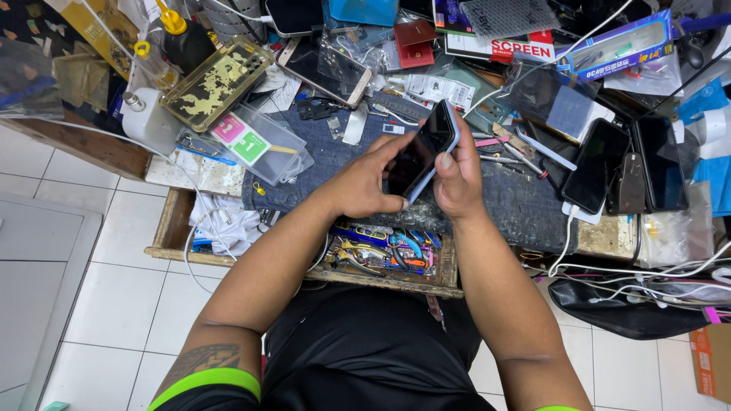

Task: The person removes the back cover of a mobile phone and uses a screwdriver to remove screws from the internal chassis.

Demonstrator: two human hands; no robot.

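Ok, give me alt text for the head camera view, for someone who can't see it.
Seen from above, a person's left hand and right hand hold a dark smartphone tilted over a cluttered workbench. More phones, tools and cables surround it, and an open drawer of hand tools sits below.

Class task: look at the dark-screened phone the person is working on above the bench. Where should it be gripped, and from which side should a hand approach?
Probably by its long side edges. The phone is thin and flat, tilted on edge above the bench, so the glass face offers no purchase. The left hand comes from the left and the right hand from the right, pinching the pale rim.
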